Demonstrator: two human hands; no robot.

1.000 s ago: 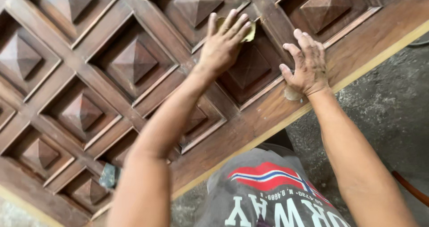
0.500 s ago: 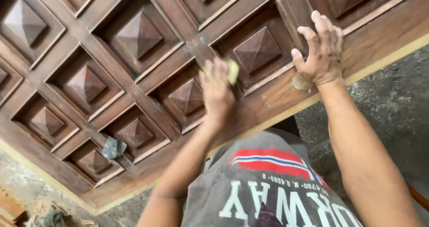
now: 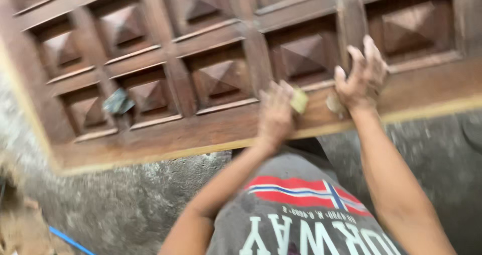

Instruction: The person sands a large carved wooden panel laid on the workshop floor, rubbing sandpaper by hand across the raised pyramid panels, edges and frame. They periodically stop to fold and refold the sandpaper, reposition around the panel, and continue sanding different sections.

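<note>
Wood door panel [image 3: 216, 129] mid-sanding: left hand [image 3: 275, 113] pinches yellow sandpaper [image 3: 299, 100] against rail; right hand [image 3: 362, 77] spread, bracing. Next: firm strokes along grain.

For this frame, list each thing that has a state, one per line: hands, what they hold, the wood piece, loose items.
Left hand: closed on a small yellowish pad, pressed to the panel's lower rail.
Yellowish pad: gripped, partly hidden by fingers.
Right hand: open, fingers spread, braced flat on the panel.
Carved wooden panel: lying flat, unpainted, surface dusty.
Grey crumpled scrap: loose, resting in a recessed square.
Frame: motion-blurred.
</note>
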